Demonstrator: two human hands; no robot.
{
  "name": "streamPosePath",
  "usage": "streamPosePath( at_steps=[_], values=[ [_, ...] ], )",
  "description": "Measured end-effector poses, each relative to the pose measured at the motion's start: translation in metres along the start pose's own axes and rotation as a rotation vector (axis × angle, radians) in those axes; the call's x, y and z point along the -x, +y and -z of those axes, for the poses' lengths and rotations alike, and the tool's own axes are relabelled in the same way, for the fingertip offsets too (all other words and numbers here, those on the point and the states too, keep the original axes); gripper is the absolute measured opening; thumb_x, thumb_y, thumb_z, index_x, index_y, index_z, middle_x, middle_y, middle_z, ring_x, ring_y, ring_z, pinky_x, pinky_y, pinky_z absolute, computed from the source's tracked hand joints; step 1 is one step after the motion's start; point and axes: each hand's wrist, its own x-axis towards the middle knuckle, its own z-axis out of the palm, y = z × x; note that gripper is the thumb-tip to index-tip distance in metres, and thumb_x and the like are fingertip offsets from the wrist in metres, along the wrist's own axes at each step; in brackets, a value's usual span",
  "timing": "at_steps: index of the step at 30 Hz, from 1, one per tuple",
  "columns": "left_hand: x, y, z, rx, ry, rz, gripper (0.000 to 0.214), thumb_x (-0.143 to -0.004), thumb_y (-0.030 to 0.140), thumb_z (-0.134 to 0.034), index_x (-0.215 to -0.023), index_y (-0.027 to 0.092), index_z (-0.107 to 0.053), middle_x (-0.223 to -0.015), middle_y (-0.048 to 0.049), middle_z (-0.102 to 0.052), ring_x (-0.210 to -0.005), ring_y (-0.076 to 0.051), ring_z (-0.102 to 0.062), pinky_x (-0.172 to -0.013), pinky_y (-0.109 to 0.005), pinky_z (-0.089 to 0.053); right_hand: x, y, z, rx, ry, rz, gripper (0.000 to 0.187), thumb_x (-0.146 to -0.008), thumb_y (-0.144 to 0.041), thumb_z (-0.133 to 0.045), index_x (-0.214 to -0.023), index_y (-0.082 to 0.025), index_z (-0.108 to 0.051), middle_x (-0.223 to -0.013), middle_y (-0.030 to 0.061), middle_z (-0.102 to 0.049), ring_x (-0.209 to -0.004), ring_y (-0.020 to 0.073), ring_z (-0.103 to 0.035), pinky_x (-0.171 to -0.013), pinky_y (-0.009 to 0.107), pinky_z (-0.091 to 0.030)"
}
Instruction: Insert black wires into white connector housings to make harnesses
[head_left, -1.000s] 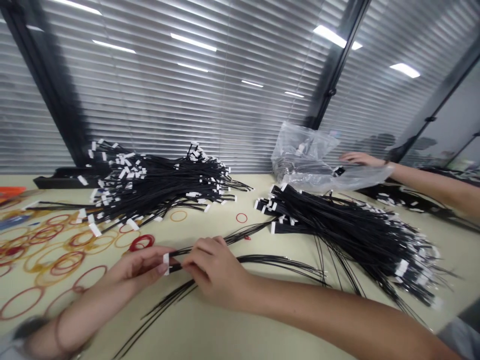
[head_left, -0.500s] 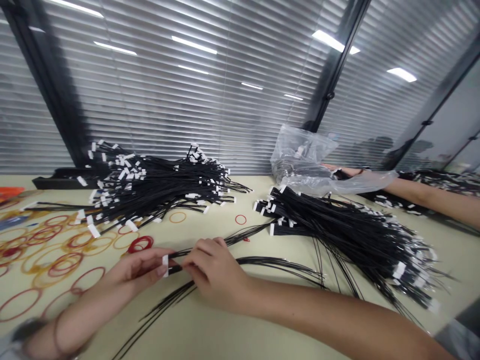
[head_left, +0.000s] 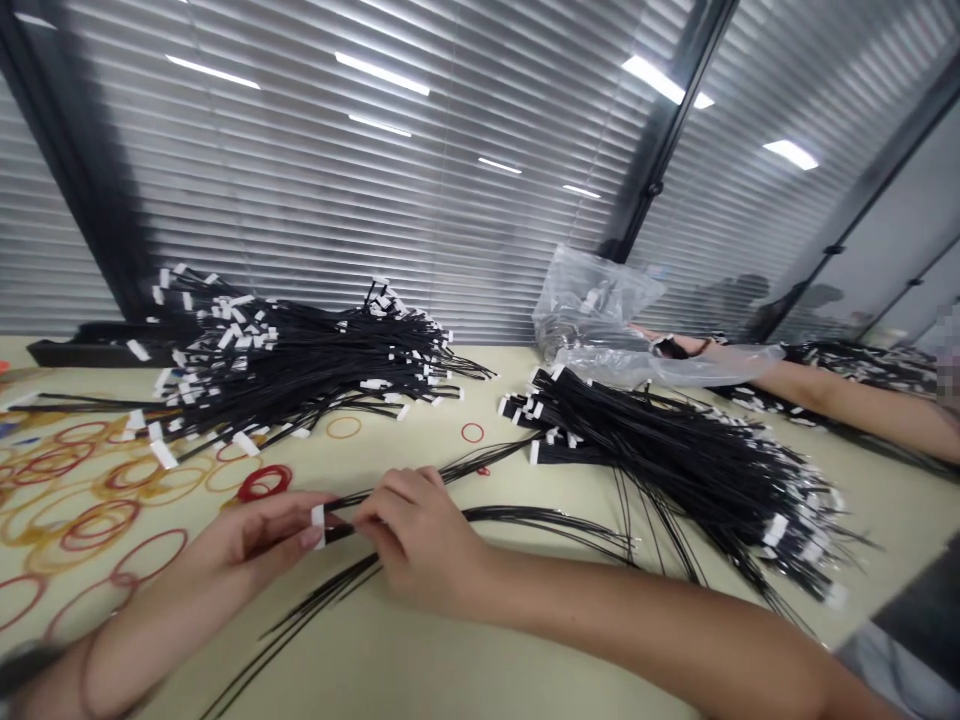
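My left hand (head_left: pixel 266 545) is closed, thumb and fingers pinching a white connector (head_left: pixel 318 526) at the end of a black wire harness (head_left: pixel 342 533). Just to its right, my right hand (head_left: pixel 420 540) is wrapped round the black wires, its fingertips partly hidden behind the knuckles. Loose black wires (head_left: pixel 540 520) fan out to the right of this hand, and more wire ends (head_left: pixel 315 600) spread toward the lower left below it. An elastic band circles my left wrist.
Behind my hands lies a pile of black harnesses with white connectors (head_left: pixel 300 350); a second pile (head_left: pixel 660 450) is on the right. Red and yellow rubber bands (head_left: pixel 97 525) are scattered at left. Another person's arm (head_left: pixel 847 395) reaches toward a clear plastic bag (head_left: pixel 581 300).
The whole view has shifted slightly, so things sit a little further left in it. Both hands keep the same hold on the connector and wires.
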Motion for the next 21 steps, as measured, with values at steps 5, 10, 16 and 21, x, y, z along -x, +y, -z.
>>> streamPosePath(
  at_steps=[5,10,16,21],
  values=[
    [0.0,0.0,0.0,0.052,-0.065,0.0,0.033,-0.07,0.04,-0.065,-0.101,0.026,-0.063,-0.101,-0.0022,-0.069,-0.096,-0.024,-0.061,-0.08,-0.026,-0.049,0.001,0.001,0.0,0.02,-0.005,-0.004,0.014,-0.083,-0.012,-0.041,-0.083,-0.017,-0.053,-0.082,0.001,-0.055,-0.079,0.0114,-0.048,-0.07,0.026,-0.03],
    [0.007,0.02,-0.005,-0.012,-0.11,0.011,0.029,-0.073,0.034,-0.062,-0.099,0.021,-0.064,-0.095,-0.0055,-0.07,-0.094,-0.024,-0.062,-0.08,-0.03,-0.049,0.003,-0.001,0.0,-0.04,0.012,-0.012,0.014,-0.085,-0.013,-0.039,-0.082,-0.017,-0.053,-0.08,0.0019,-0.054,-0.078,0.0122,-0.048,-0.069,0.027,-0.029],
    [0.012,0.029,-0.007,0.014,-0.101,0.003,0.028,-0.073,0.031,-0.062,-0.098,0.019,-0.063,-0.095,-0.0056,-0.07,-0.09,-0.023,-0.063,-0.078,-0.03,-0.049,0.004,-0.002,0.0,-0.087,0.026,-0.015,0.015,-0.082,-0.009,-0.04,-0.08,-0.016,-0.052,-0.079,0.002,-0.054,-0.077,0.0127,-0.047,-0.069,0.027,-0.029],
    [0.011,0.027,-0.006,-0.001,-0.122,-0.032,0.025,-0.074,0.025,-0.06,-0.097,0.016,-0.061,-0.096,-0.0063,-0.069,-0.091,-0.021,-0.062,-0.08,-0.03,-0.048,0.005,-0.003,0.0,-0.099,0.035,-0.023,0.015,-0.084,-0.011,-0.039,-0.08,-0.016,-0.052,-0.079,0.0021,-0.053,-0.077,0.0128,-0.046,-0.068,0.026,-0.03]
  ],
)
